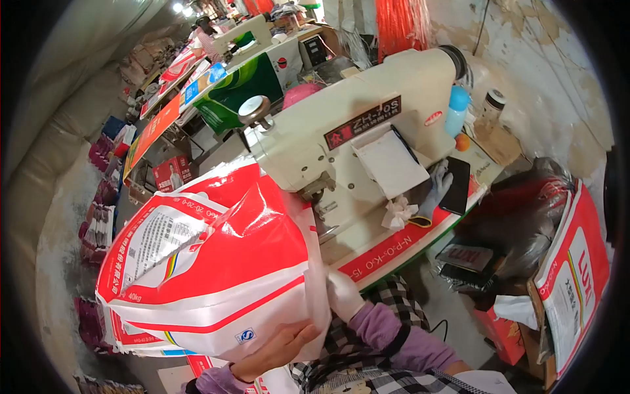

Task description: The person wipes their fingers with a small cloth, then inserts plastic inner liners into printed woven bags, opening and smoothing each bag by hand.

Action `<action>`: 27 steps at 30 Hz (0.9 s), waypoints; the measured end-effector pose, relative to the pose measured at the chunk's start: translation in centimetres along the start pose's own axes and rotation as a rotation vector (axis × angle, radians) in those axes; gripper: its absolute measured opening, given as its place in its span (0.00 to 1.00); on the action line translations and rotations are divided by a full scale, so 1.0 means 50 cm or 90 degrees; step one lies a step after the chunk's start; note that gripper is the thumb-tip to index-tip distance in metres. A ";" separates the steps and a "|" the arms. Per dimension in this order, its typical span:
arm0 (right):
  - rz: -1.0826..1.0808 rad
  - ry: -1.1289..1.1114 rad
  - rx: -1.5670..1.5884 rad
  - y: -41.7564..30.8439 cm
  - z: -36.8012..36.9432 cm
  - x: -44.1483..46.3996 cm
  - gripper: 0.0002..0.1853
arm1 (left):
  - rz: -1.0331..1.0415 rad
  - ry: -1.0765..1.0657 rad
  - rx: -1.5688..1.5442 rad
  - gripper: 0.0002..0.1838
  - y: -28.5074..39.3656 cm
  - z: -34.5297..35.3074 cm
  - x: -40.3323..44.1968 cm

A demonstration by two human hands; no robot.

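A large red and white printed sack [256,262] lies bunched up in front of me, its upper right edge beside the needle area of a cream sewing machine [295,141]. Flat against the sack's lower face is my left hand [279,349], bare, with its fingers extended. At the sack's right edge is my right hand [342,294], in a white glove; its fingers are hidden behind the white edge of the sack. The machine head partly stands over the sack's upper corner.
On the machine bed are a white box [392,163], crumpled paper [399,213], a grey glove [434,195] and a black phone [456,186]. A blue bottle [457,113] stands behind. Right, a cardboard box holds a printed sack [577,282]. Another person [207,41] sits far back.
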State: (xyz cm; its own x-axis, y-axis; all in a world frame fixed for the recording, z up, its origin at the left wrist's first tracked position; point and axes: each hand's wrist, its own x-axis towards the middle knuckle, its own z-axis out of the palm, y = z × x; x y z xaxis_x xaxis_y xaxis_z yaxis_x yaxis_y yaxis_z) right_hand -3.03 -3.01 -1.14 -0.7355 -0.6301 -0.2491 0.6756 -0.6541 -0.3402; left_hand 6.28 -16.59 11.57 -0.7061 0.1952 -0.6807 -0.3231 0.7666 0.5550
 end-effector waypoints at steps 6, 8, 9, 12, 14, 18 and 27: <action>-0.182 0.088 -0.310 -0.014 -0.007 0.003 0.20 | -0.101 -0.182 -0.333 0.29 0.088 -0.050 0.001; -0.074 0.117 -0.323 0.003 -0.025 -0.032 0.22 | -0.058 -0.229 -0.187 0.25 0.100 -0.037 0.011; -0.122 0.071 -0.255 0.019 -0.026 -0.051 0.21 | 0.151 -0.060 0.171 0.22 0.113 -0.034 0.018; 0.010 0.167 -0.248 0.013 -0.002 -0.116 0.20 | 0.396 0.154 0.510 0.21 0.148 -0.019 0.049; -0.077 0.086 -0.330 0.019 -0.022 -0.139 0.20 | 0.379 0.039 0.539 0.22 0.132 -0.003 0.068; -0.113 0.074 -0.475 0.044 -0.036 -0.158 0.21 | 0.160 -0.040 0.558 0.21 0.140 0.007 0.071; -0.048 0.123 -0.811 -0.004 0.001 -0.231 0.29 | 0.431 -0.050 0.655 0.08 0.129 -0.008 0.028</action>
State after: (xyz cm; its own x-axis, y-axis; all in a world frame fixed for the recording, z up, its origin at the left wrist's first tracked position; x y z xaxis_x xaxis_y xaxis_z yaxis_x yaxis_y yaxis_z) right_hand 5.32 4.38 1.86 -0.8375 -0.4685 -0.2811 0.1854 0.2403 -0.9528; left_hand 2.95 -11.62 14.35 -0.4863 0.7497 -0.4489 0.7644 0.6139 0.1970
